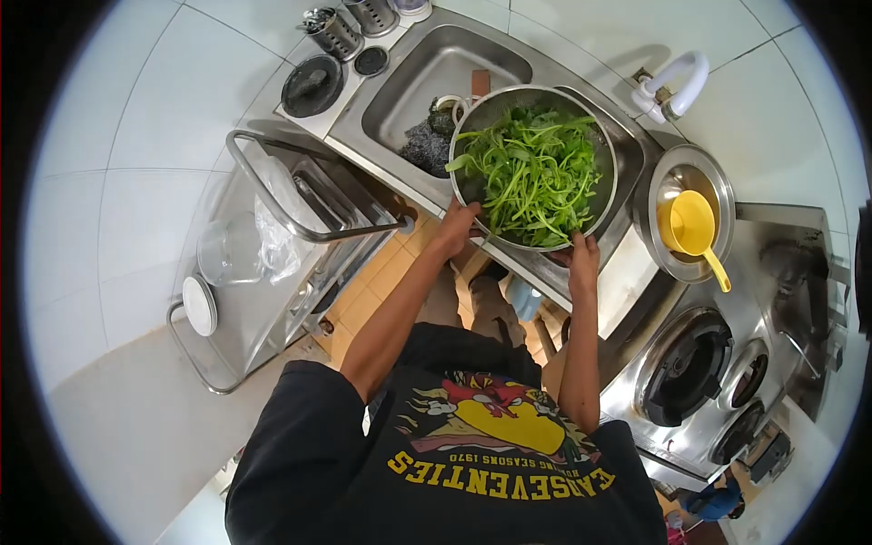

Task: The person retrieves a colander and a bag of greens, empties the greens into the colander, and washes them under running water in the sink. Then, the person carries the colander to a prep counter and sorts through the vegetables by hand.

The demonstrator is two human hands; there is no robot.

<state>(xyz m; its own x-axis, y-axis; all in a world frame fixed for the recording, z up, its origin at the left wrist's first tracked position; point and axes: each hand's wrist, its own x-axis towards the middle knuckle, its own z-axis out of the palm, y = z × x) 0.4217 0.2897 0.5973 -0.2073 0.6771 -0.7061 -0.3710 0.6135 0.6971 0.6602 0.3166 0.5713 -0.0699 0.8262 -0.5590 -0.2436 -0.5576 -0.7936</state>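
A large round metal basin (pixel 607 186) full of leafy green vegetables (pixel 536 173) is held over the sink, toward its right part. My left hand (pixel 457 224) grips the near left side of its rim. On the near right side, my right hand (pixel 579 254) is closed on the rim, with some fingers hidden under the basin. Stems and leaves stick out over the rim at the left. In the left part of the sink (pixel 427 54) lies a dark mesh-like clump (pixel 427 145), partly hidden by the basin.
A white faucet (pixel 677 86) rises behind the sink. To the right, a metal bowl (pixel 649 195) holds a yellow dipper (pixel 688 222), beside a gas stove (pixel 686 363). At left stands a metal trolley (pixel 263 309) with a plastic container and lids. Utensil holders (pixel 336 38) stand at the back left.
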